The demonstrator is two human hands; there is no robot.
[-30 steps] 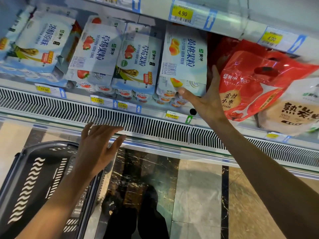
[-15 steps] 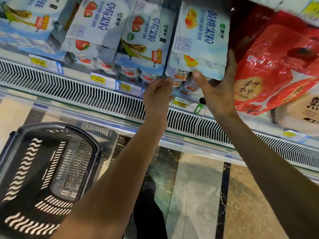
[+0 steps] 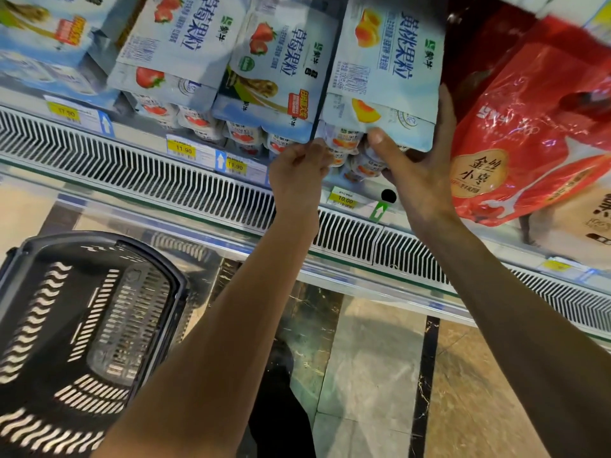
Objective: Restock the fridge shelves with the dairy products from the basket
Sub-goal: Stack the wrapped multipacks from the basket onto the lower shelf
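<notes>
A pale blue peach yogurt multipack (image 3: 386,71) stands on the fridge shelf (image 3: 139,133), its cups showing under the sleeve. My right hand (image 3: 416,166) grips its lower right corner, thumb on the front, fingers up its right side. My left hand (image 3: 299,173) holds the pack's lower left corner with curled fingers. The black plastic basket (image 3: 82,332) sits on the floor at lower left and shows no products inside.
Two strawberry yogurt multipacks (image 3: 281,71) and a blue pack stand left of the peach pack. Red bags (image 3: 529,127) press against it on the right. Price tags (image 3: 183,148) line the shelf edge above a white vent grille (image 3: 165,186). Marble floor lies below.
My left hand rose from above the basket to the peach pack's lower left corner. My right hand stayed on the pack's right side. The view moved closer to the shelf.
</notes>
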